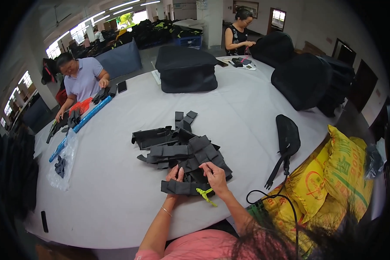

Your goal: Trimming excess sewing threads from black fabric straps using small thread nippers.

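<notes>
A dark grey fabric strap piece is held at the near edge of the white table, between both hands. The left hand is placed on the piece's upper edge, its fingers curled and pressed together over the fabric; whether the thumb pinches from below cannot be told. The right hand is set on the piece's right end, fingers bent and closed on the fabric near a yellow-green tag, which hangs just below the fingertips and touches the piece's lower right corner.

Directly beyond the fingers, a loose pile of similar dark fabric pieces is spread on the table, its nearest pieces touching or overlapping the held one. Further beyond the pile, a folded black bag stack is seen, well apart from the hands.

To the right of the right hand's fingers, a black padded part with trailing straps lies on the table, and a black cable loops near the table edge. Beyond that, yellow printed sacks are stacked off the table.

Far to the left of the left hand's fingers, a clear plastic bag with dark small parts and a blue strip are noted. Two other people are at work at the far side, their hands on their own items.
</notes>
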### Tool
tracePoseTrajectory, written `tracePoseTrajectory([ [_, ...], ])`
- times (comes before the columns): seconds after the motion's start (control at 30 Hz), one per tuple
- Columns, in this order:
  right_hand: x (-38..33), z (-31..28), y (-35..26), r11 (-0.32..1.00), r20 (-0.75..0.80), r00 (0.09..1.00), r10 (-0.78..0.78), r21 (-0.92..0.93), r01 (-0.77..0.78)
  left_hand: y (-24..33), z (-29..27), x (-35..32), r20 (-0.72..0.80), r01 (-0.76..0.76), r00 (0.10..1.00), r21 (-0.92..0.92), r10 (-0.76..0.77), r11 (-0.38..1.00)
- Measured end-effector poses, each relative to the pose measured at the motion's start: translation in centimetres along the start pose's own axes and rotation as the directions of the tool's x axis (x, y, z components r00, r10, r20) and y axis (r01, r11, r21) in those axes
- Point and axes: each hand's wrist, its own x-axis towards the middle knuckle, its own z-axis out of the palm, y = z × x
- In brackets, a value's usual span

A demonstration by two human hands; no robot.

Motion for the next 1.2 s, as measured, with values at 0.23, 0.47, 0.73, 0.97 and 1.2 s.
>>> tracePoseTrajectory([
  [0.23,1.3,-0.9,4.7,0.971,-0.008,0.997,-0.072,-0.23,0.068,0.4,-0.1,-0.2,0.019,-0.01,1.0,-0.003,0.01,1.0],
  [0.47,0.6,-0.4,6.1,0.91,-0.119,0.949,-0.292,-0.339,0.238,1.0,-0.4,0.0,0.064,-0.007,0.998,0.008,0.006,1.0],
  [0.73,0.2,-0.2,6.4,0.888,-0.076,0.944,-0.321,-0.372,0.272,1.3,-0.6,0.0,0.075,0.001,0.997,0.007,-0.002,1.0],
  [0.97,-0.1,-0.7,6.3,0.893,-0.086,0.949,-0.302,-0.373,0.251,0.5,0.0,-0.1,0.082,-0.007,0.997,0.001,0.007,1.0],
  [1.2,0.0,-0.4,6.2,0.9,-0.079,0.947,-0.312,-0.345,0.268,-1.8,-2.0,-4.8,0.25,0.343,0.914,-0.056,-0.319,0.938],
])
